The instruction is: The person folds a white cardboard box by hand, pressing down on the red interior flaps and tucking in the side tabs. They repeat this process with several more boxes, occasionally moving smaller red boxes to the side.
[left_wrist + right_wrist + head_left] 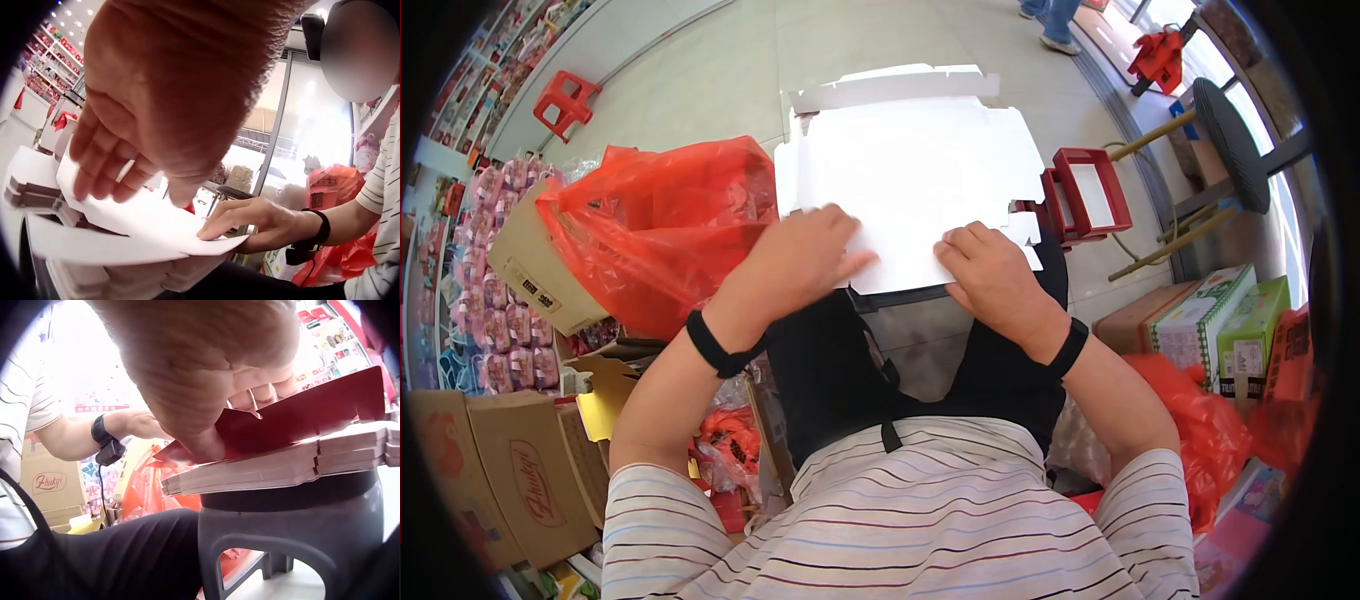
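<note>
A stack of flat die-cut card sheets (250,465), white on top (910,160), lies on a grey plastic stool (281,519) in front of the knees. The uppermost sheet (300,419) is tilted up off the stack, its red underside showing in the right wrist view. My right hand (995,275) holds that sheet near its close edge, thumb underneath and fingers on the white side. My left hand (800,260) is over the sheet's left part, fingers extended; in the left wrist view the fingers (112,162) look straight, and whether they touch the card is unclear.
Red plastic bags (670,220) and cartons (525,480) stand at the left. On the right are red trays (1090,195), a round-seated stool (1230,145) and green-and-white boxes (1200,320). A red stool (565,103) stands farther back, and a person's legs (1055,20) show at the top.
</note>
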Motion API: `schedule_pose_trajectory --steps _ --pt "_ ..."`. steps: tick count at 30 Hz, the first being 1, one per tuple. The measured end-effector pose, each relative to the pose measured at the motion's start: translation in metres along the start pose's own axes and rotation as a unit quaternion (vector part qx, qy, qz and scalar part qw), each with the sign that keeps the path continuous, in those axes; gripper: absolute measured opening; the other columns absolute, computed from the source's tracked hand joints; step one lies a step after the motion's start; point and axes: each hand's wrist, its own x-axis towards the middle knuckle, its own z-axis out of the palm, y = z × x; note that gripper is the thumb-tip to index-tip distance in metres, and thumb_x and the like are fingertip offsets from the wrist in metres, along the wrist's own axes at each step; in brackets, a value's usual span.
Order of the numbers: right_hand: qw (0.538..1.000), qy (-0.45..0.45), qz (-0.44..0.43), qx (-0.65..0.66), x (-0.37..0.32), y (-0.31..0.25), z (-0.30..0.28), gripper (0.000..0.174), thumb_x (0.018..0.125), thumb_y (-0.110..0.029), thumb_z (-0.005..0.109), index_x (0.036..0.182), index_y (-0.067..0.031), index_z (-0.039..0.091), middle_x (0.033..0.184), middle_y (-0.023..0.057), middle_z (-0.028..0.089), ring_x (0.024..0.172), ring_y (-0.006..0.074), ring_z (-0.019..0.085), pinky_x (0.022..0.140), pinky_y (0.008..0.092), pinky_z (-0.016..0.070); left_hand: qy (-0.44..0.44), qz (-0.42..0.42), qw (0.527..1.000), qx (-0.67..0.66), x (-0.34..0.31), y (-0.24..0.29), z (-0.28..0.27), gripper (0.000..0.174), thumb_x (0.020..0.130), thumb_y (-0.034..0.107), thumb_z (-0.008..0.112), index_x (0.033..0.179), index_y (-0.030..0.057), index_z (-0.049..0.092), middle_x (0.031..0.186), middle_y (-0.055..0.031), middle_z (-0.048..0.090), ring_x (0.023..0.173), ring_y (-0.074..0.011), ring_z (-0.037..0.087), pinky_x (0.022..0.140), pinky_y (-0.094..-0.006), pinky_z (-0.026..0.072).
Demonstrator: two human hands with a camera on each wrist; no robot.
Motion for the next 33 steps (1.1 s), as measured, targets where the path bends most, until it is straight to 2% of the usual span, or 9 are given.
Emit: schedule_pose_trajectory --steps 3,7,9,11,13,18,23,26,33 --pt "1.0 0.004 0.007 0.017 0.002 0.004 -0.001 0.034 0.075 -0.009 0.082 0.104 -0.0054 0.066 0.101 0.0092 0.064 0.097 0.0291 0.064 0.08 0.0406 0.0547 0.101 0.107 0.987 -0.072 -0.007 0.013 0.013 0.028 0.1 0.03 0.069 0.112 0.0045 0.068 0.106 -0.0146 0.069 0.099 -0.0358 0.069 0.083 -0.0471 0.0562" --pt "0.992 0.033 0.061 0.11 0.007 0.021 0.001 0.021 0.086 -0.014 0.079 0.102 -0.0056 0.069 0.091 0.014 0.068 0.09 0.0348 0.068 0.076 0.0449 0.0549 0.058 0.009 0.993 -0.099 0.004 -0.001 0.03 0.029 0.098 0.033 0.073 0.108 0.0063 0.071 0.099 -0.0158 0.07 0.091 -0.0341 0.069 0.079 -0.0452 0.0561" --pt "0.972 -0.046 0.148 0.179 0.018 0.033 -0.013 0.019 0.091 -0.019 0.076 0.102 -0.0041 0.07 0.088 0.0177 0.07 0.089 0.0385 0.069 0.076 0.0467 0.0543 0.056 -0.009 0.992 -0.114 0.016 -0.013 0.032 0.029 0.097 0.032 0.075 0.104 0.0049 0.071 0.095 -0.0165 0.07 0.089 -0.0328 0.068 0.077 -0.0441 0.0551" --pt "0.951 -0.114 0.204 0.201 0.033 0.043 -0.029 0.025 0.095 -0.024 0.073 0.1 0.0002 0.071 0.088 0.0226 0.071 0.089 0.0439 0.069 0.078 0.0485 0.053 -0.015 -0.075 0.985 -0.154 0.031 -0.013 0.016 0.028 0.099 0.031 0.073 0.102 0.0028 0.07 0.092 -0.0176 0.07 0.086 -0.0322 0.068 0.075 -0.0427 0.0537" --pt "0.963 -0.122 0.178 0.161 0.041 0.056 -0.029 0.026 0.095 -0.025 0.073 0.1 -0.0001 0.071 0.089 0.0221 0.071 0.089 0.0431 0.069 0.079 0.049 0.0529 -0.061 -0.107 0.972 -0.203 0.042 -0.018 0.011 0.028 0.101 0.029 0.07 0.102 0.0006 0.068 0.092 -0.0192 0.071 0.081 -0.0333 0.066 0.075 -0.041 0.0516" --pt "0.97 -0.149 0.154 0.111 0.054 0.077 -0.02 0.03 0.096 -0.028 0.074 0.096 0.0005 0.068 0.09 0.0202 0.068 0.09 0.0399 0.066 0.08 0.0481 0.0501 -0.043 -0.091 0.982 -0.16 0.051 -0.02 0.022 0.036 0.103 0.034 0.066 0.103 -0.0013 0.065 0.1 -0.0208 0.069 0.093 -0.0367 0.067 0.082 -0.0447 0.0521" --pt "0.956 -0.191 0.18 0.132 0.065 0.096 -0.014 0.04 0.095 -0.036 0.075 0.109 0.0012 0.072 0.098 0.0181 0.07 0.094 0.0357 0.066 0.083 0.0438 0.0514 -0.027 -0.146 0.982 -0.115 0.052 -0.016 0.025 0.038 0.105 0.037 0.063 0.103 -0.0009 0.063 0.106 -0.0212 0.067 0.097 -0.0384 0.066 0.084 -0.0472 0.0516" --pt "0.962 -0.161 0.179 0.128 0.063 0.098 -0.007 0.039 0.096 -0.037 0.073 0.108 0.001 0.071 0.097 0.0175 0.068 0.093 0.0354 0.066 0.083 0.0442 0.0511 -0.002 -0.107 0.99 -0.095 0.052 -0.026 0.029 0.038 0.107 0.037 0.061 0.103 -0.0008 0.063 0.103 -0.0217 0.067 0.095 -0.0396 0.065 0.084 -0.048 0.0513" --pt "0.961 -0.168 0.186 0.117 0.064 0.095 -0.008 0.034 0.097 -0.033 0.073 0.105 -0.0004 0.072 0.093 0.0167 0.065 0.09 0.0348 0.064 0.082 0.0445 0.0499 -0.058 -0.115 0.986 -0.11 0.065 -0.032 0.021 0.037 0.107 0.036 0.059 0.101 -0.0004 0.062 0.098 -0.0216 0.067 0.094 -0.0401 0.066 0.083 -0.0481 0.0508"
